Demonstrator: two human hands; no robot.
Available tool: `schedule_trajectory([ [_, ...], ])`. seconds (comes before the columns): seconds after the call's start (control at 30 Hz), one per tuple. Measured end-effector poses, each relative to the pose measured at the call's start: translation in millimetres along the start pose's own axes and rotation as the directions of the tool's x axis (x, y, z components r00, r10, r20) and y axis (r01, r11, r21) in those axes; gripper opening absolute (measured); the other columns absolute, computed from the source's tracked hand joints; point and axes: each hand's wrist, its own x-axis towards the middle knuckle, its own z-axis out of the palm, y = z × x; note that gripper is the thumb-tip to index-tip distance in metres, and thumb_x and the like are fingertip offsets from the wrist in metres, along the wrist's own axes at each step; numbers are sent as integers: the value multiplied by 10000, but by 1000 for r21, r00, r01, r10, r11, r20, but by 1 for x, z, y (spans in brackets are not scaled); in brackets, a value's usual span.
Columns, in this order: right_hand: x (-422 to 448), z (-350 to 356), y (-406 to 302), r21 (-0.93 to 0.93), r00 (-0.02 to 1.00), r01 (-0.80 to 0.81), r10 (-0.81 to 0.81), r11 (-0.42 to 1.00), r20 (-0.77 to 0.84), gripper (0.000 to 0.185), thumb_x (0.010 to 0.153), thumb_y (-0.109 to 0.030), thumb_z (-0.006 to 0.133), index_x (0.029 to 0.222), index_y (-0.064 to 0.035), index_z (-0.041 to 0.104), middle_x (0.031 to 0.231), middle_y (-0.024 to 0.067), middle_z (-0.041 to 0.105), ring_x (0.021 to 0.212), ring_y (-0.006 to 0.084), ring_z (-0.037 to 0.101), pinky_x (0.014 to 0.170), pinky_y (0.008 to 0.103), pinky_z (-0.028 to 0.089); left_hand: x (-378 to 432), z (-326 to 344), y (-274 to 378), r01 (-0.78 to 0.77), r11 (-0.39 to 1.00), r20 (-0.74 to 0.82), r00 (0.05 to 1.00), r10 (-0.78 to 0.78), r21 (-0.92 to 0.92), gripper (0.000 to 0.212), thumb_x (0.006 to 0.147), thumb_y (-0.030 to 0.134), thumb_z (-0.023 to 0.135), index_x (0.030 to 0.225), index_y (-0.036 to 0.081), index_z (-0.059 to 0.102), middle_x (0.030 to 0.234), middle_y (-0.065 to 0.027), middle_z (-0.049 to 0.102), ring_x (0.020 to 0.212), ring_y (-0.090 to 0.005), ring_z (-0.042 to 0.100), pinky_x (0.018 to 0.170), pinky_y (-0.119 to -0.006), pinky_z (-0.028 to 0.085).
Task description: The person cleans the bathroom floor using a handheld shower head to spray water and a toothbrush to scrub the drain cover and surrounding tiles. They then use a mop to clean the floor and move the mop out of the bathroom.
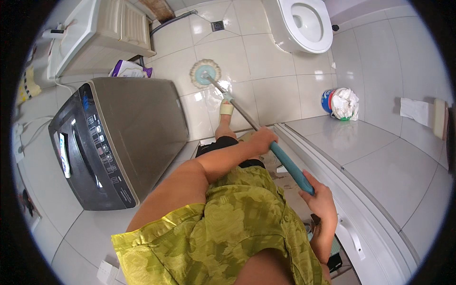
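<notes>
Both my hands are on a long spin mop, whose metal pole (245,114) slants from lower right to upper left. My left hand (265,140) wraps the pole where the metal meets the blue-green handle grip (290,167). Around the end of that grip closes my right hand (319,197), close to the right side of my body. The round mop head (205,73), a pale blue disc with a cream fringe, lies flat on the shiny tiled floor (272,94). One foot in a pale slipper (226,108) stands just below the head, beneath the pole.
At left stands a washing machine (142,135) with a toothpaste tube (65,155) on its lid. A vanity cabinet (117,32), a purple-white package (131,69), a floor drain (217,25) and a toilet (308,26) lie ahead. A full waste bin (327,100) and white door frame (342,192) are right.
</notes>
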Motion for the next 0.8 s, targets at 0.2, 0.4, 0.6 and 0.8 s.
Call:
schedule_trajectory([
  [0.2, -30, 4, 21, 405, 1000, 23, -29, 914, 8, 631, 750, -19, 710, 1347, -37, 505, 924, 41, 638, 732, 80, 530, 696, 205, 432, 5, -24, 33, -86, 996, 11, 996, 87, -30, 243, 633, 47, 728, 848, 146, 672, 835, -76, 604, 868, -336, 555, 785, -437, 442],
  [0.4, 8, 0, -7, 441, 985, 71, -132, 895, 109, 635, 760, -2, 684, 1361, -23, 483, 1003, 35, 606, 834, 75, 501, 774, 200, 422, -10, -59, 0, 20, 999, -89, 996, -22, -32, 238, 666, 34, 701, 874, 145, 670, 893, -72, 604, 959, -323, 537, 788, -447, 457],
  [0.6, 86, 26, -71, 331, 946, 115, -205, 936, 252, 600, 803, -78, 667, 1372, -59, 477, 1146, 137, 637, 989, 169, 583, 880, 266, 435, -50, -98, -80, 328, 936, -18, 944, -328, 128, 231, 691, 89, 701, 914, 152, 690, 972, -100, 605, 1028, -330, 545, 845, -419, 466],
  [0.8, 98, 63, -54, 191, 939, 326, -341, 926, 49, 486, 856, -128, 633, 1331, -112, 531, 1161, 205, 635, 1020, 346, 635, 879, 329, 475, -61, -72, -88, 489, 871, -370, 819, -440, 46, 260, 674, 51, 703, 920, 136, 693, 1160, -141, 566, 1156, -344, 489, 966, -415, 418],
])
